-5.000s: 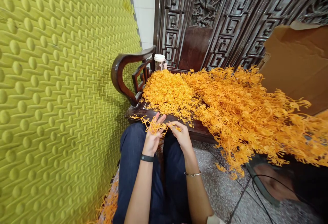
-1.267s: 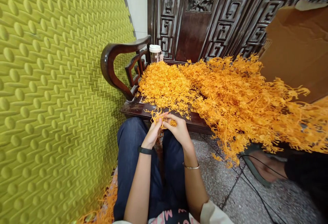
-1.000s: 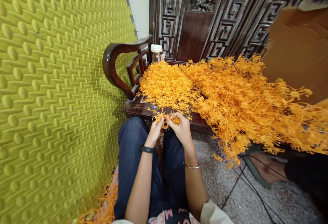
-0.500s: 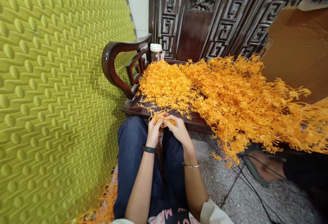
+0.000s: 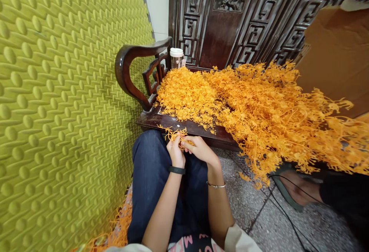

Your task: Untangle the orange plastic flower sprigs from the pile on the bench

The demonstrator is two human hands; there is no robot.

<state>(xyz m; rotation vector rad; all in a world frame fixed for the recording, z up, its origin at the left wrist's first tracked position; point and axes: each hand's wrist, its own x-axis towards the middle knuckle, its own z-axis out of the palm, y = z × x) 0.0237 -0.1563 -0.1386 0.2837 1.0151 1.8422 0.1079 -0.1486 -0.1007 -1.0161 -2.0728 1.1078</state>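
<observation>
Over my lap, my left hand [image 5: 176, 152] and my right hand [image 5: 198, 150] meet, both closed on a small orange plastic sprig [image 5: 173, 133] whose thin branches stick up past my fingers. I sit in dark blue trousers in front of a dark wooden bench [image 5: 161, 121]. On its seat lies a dense heap of small orange pieces [image 5: 187, 94] near the armrest, and a bigger pile of long orange branched sprigs [image 5: 276, 117] spreads to the right and hangs over the front edge.
A yellow-green textured foam mat [image 5: 57, 102] stands upright at my left. A white-lidded cup [image 5: 176, 57] sits at the bench's back corner. Brown cardboard [image 5: 337, 55] leans at the right. Orange scraps [image 5: 118, 231] lie on the floor. Another person's foot [image 5: 296, 190] and a black cable [image 5: 268, 206] are at the right.
My two hands have drawn slightly down and closer to my lap, still working the same sprig between the fingers. The piles on the bench have not moved.
</observation>
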